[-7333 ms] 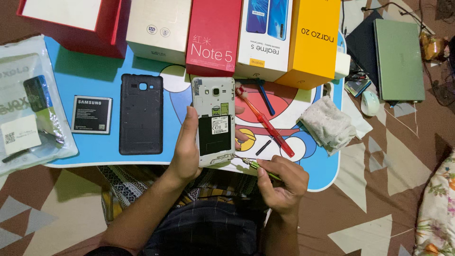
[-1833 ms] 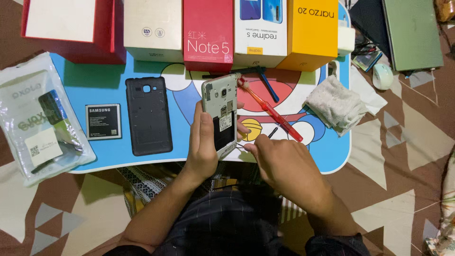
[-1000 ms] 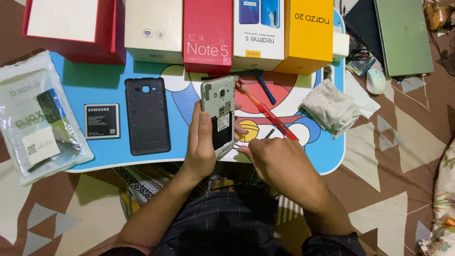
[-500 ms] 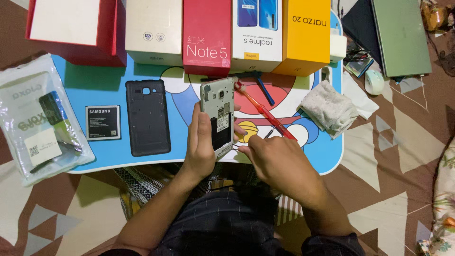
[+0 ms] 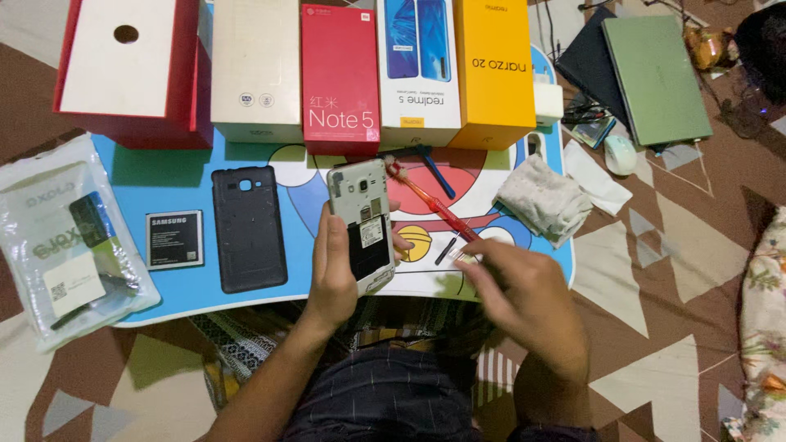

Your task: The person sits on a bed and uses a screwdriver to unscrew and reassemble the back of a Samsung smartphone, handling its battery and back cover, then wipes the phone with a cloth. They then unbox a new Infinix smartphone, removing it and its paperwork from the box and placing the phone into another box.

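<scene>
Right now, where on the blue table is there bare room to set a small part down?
Bare patches: between the battery and the black back cover, and above the battery below the red box. It is crowded around the phone in the left hand, where the right hand, red toothbrush and cloth sit.

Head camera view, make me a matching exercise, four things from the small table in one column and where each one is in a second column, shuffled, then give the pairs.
Things:
1. Opened phone
2. Black back cover
3. Battery
4. Crumpled cloth

Places:
A. Flat on the table, between the battery and the left hand
B. At the table's right end
C. Held in the left hand
D. Flat on the table, between the plastic bag and the back cover

Pairs: 1-C, 2-A, 3-D, 4-B
</scene>
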Available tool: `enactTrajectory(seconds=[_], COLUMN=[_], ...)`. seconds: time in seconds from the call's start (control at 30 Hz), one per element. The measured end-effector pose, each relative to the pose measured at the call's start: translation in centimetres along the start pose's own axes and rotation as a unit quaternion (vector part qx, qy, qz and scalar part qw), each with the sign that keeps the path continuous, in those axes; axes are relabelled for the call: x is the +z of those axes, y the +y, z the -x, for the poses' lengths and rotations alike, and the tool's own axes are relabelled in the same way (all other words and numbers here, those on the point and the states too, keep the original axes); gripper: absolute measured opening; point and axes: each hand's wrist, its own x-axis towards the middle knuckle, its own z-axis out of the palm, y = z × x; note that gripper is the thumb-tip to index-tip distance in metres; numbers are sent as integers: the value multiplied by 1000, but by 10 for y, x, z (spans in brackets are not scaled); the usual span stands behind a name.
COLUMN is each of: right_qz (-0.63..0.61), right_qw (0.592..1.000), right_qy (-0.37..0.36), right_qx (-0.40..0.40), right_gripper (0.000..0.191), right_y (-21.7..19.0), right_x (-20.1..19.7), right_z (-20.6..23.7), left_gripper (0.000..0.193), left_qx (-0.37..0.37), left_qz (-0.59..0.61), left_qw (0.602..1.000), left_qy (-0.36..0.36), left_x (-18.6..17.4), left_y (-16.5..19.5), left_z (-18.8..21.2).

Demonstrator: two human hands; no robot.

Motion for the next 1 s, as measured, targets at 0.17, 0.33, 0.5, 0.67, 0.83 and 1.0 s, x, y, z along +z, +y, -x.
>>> enactTrajectory(seconds=[0.17,0.33,0.5,0.67,0.83,1.0], right_qz=[-29,21,45,8,-78,-161], right_qw=[989,986,983,977,957,927], right_qy=[143,163,176,211,277,327], right_qx=[9,-14,-1,-18,-50,-84], right_gripper=[18,24,23,21,17,8], right_y=[28,41,51,66,65,42], right_x=[12,39,52,59,79,106], right_z=[-1,1,1,8,21,25], left_gripper=[65,73,74,72,59,55], left_qx=[-27,-62,-79,-76,-7,14], left_qz=[65,118,136,132,-20,-59], left_qw=[998,991,988,988,999,998], left_qy=[-4,4,0,7,-28,-26], left_x=[-1,-8,-15,-17,-30,-51], left_y=[4,7,4,-1,2,15], left_z=[-1,3,1,5,12,24])
